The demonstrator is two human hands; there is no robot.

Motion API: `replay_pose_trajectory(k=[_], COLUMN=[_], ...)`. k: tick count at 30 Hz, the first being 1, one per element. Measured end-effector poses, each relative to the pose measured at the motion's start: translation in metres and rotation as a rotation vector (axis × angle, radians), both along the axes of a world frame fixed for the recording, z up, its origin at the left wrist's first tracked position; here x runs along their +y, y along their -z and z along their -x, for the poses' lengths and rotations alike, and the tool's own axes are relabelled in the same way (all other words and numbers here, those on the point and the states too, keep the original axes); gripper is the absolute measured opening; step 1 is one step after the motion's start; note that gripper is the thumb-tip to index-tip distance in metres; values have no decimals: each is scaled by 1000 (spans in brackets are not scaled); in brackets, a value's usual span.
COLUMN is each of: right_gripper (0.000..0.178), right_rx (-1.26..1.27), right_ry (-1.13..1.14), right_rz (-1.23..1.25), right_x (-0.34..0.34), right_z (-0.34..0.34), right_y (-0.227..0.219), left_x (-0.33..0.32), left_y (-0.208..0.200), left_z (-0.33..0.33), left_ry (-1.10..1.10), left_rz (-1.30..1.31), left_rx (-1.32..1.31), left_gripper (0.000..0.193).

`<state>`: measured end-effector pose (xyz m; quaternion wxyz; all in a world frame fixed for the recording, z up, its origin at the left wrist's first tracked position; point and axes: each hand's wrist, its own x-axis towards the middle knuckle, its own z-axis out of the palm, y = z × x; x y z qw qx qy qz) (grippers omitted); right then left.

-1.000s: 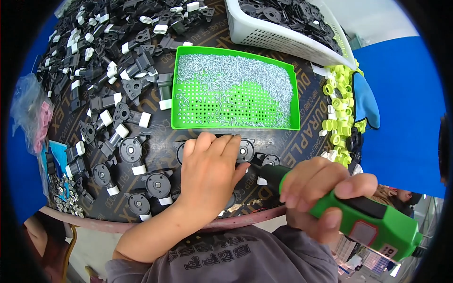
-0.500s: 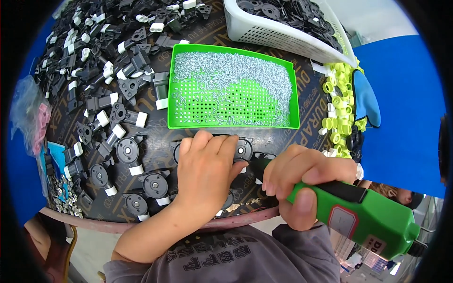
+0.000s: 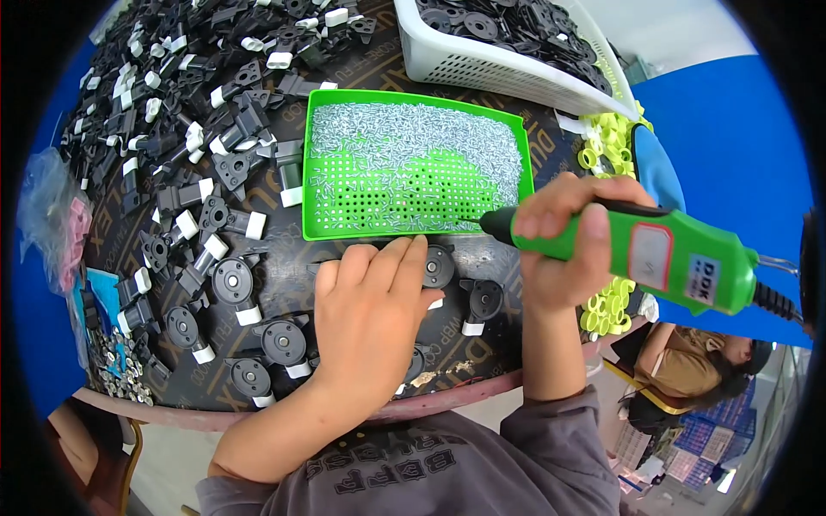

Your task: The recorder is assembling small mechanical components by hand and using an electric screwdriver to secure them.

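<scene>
My right hand (image 3: 572, 232) is closed around a green electric screwdriver (image 3: 637, 249). Its dark nose reaches over the near right corner of a shallow green tray (image 3: 307, 198). Small silvery screws (image 3: 413, 125) fill the tray's far side and thin out over its perforated floor. My left hand (image 3: 366, 318), palm down, has its fingers bent over black plastic parts, with the thumb beside a black part with a round disc (image 3: 438, 267); what lies under the palm is hidden. Just to the right stands a similar disc part (image 3: 484, 299) with a white end.
Several disc parts (image 3: 282, 341) lie left of my left arm. Black parts with white ends (image 3: 237, 168) heap up at the far left. A white basket (image 3: 482, 64) of black pieces stands at the back, and yellow-green rings (image 3: 609, 305) lie right. Another person (image 3: 688, 361) is at lower right.
My right hand has lifted the screwdriver away from beside my left hand, up and over the tray's near right corner. The left hand stays nearly in place.
</scene>
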<state>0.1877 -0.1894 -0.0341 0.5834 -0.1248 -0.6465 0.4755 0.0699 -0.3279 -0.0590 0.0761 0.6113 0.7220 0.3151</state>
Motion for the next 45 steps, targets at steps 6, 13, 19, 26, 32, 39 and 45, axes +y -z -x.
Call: replay_pose_trajectory(k=[6, 13, 19, 26, 32, 39, 45], right_gripper=[26, 28, 27, 34, 28, 31, 31], right_rx=[-28, -56, 93, -103, -192, -238, -196], right_ry=[51, 67, 4, -78, 27, 1, -47], right_rz=[-58, -91, -129, -11, -51, -1, 42], right_x=[4, 5, -30, -56, -51, -46, -48], right_z=[1, -2, -37, -68, -69, -72, -70], right_y=[8, 6, -65, -46, -27, -24, -28], left_x=[-4, -4, -9, 3, 12, 17, 18], left_y=[1, 0, -24, -10, 0, -2, 0], left_z=[3, -4, -17, -48, -57, -58, -56], left_ry=[-16, 28, 119, 219, 177, 161, 163], left_rz=[-25, -24, 41, 25, -62, -32, -37], left_rx=[21, 13, -89, -138, -59, -73, -76], left_gripper=[44, 45, 53, 56, 48, 45, 45])
